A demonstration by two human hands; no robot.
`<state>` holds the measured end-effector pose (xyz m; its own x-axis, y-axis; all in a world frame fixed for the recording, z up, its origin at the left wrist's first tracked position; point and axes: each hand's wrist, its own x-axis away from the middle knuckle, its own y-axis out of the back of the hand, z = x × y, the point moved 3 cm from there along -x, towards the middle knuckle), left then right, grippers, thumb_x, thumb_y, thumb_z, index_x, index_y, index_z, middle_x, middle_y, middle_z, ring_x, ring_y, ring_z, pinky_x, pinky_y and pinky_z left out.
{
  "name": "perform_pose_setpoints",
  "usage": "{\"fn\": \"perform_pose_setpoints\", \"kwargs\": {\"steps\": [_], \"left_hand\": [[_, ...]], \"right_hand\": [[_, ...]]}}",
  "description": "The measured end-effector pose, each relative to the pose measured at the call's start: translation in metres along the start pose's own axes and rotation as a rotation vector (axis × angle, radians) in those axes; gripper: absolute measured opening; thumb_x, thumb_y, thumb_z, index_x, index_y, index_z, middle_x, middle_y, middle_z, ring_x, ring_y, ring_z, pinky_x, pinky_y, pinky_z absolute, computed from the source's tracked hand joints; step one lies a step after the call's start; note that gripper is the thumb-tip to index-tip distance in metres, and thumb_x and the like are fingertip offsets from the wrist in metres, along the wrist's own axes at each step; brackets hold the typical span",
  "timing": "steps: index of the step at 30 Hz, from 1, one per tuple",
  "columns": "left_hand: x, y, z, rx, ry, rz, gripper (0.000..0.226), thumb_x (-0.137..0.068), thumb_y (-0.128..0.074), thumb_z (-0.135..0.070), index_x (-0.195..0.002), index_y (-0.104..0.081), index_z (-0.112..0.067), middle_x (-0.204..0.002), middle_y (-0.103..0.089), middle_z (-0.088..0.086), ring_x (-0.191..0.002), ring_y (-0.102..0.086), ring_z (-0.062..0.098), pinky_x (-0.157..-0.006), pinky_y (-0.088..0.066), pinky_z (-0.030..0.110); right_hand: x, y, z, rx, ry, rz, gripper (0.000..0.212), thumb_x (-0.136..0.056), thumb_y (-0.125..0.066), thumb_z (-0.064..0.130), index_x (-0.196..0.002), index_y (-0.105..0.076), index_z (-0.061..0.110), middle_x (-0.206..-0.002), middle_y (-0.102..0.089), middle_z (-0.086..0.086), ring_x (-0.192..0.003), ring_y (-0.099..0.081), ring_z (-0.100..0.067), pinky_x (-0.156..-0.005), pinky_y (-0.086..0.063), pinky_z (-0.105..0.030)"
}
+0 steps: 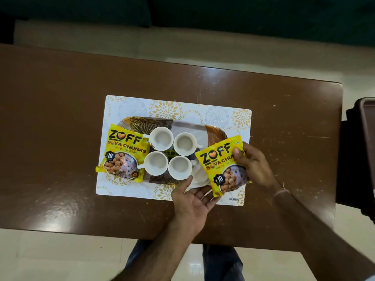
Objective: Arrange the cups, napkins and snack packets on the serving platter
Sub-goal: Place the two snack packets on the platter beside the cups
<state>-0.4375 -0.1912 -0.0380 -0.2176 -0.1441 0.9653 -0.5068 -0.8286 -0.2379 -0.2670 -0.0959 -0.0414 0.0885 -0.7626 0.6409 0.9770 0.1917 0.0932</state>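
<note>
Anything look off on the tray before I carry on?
Nothing spilled or damaged. The left packet lies tilted, overhanging the tray onto the placemat; the right packet is gripped by the right hand, not yet set down.

Single head cam, looking almost straight down on the bench point(60, 118) from above, mid-range, near edge and floor point(50, 260) in shot, wide-angle

Bare hands point(194, 201) and forearms point(316, 226), thin pale thread band point(281, 192) round the right wrist, dark blue-grey trousers point(222, 262), possibly jeans
</note>
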Motion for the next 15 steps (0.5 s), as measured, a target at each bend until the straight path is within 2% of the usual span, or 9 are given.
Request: {"fn": "perform_pose_setpoints", "kwargs": {"steps": [3, 7, 11, 13, 15], "left_hand": [[-0.003, -0.002, -0.003, -0.131, 0.003, -0.046, 0.048, -0.088, -0.065, -0.035, -0.114, -0.061, 0.005, -0.104, -0.072, 0.025, -0.098, -0.069, 0.037, -0.081, -0.057, 0.047], [-0.009, -0.006, -0.004, -0.327, 0.019, -0.141, 0.039, -0.087, -0.073, -0.035, -0.101, -0.062, 0.0, -0.091, -0.073, 0.02, -0.083, -0.072, 0.029, -0.065, -0.061, 0.039], [-0.014, -0.006, -0.004, -0.509, 0.006, -0.195, 0.039, -0.087, -0.07, -0.045, -0.093, -0.07, -0.006, -0.071, -0.076, 0.009, -0.06, -0.073, 0.017, -0.056, -0.058, 0.027], [-0.016, -0.004, -0.003, -0.534, -0.021, -0.245, 0.037, -0.091, -0.066, -0.043, -0.084, -0.07, -0.006, -0.064, -0.074, 0.006, -0.054, -0.069, 0.013, -0.052, -0.054, 0.024], [-0.017, -0.003, -0.001, -0.542, -0.049, -0.285, 0.035, -0.093, -0.064, -0.039, -0.079, -0.066, -0.007, -0.059, -0.07, 0.004, -0.046, -0.061, 0.011, -0.045, -0.048, 0.021]], "right_hand": [[0.006, 0.007, -0.003, 0.048, -0.019, 0.007, 0.033, -0.093, -0.06, 0.046, -0.115, -0.07, 0.022, -0.111, -0.077, -0.007, -0.101, -0.074, -0.031, -0.094, -0.054, -0.059], [0.006, 0.008, -0.001, 0.122, -0.053, -0.072, 0.023, -0.098, -0.057, 0.039, -0.107, -0.071, 0.023, -0.102, -0.079, 0.001, -0.095, -0.075, -0.021, -0.092, -0.057, -0.052], [0.009, 0.002, 0.003, 0.191, -0.057, -0.229, 0.049, -0.094, -0.055, 0.053, -0.103, -0.064, 0.006, -0.099, -0.073, -0.018, -0.097, -0.069, -0.037, -0.083, -0.058, -0.052], [0.013, -0.002, 0.001, 0.189, -0.064, -0.319, 0.038, -0.099, -0.055, 0.043, -0.104, -0.065, 0.007, -0.098, -0.072, -0.016, -0.095, -0.066, -0.037, -0.076, -0.051, -0.039], [0.019, -0.004, 0.0, 0.192, -0.098, -0.43, 0.026, -0.101, -0.054, 0.035, -0.103, -0.067, 0.013, -0.093, -0.07, -0.005, -0.09, -0.063, -0.03, -0.073, -0.042, -0.034]]}}
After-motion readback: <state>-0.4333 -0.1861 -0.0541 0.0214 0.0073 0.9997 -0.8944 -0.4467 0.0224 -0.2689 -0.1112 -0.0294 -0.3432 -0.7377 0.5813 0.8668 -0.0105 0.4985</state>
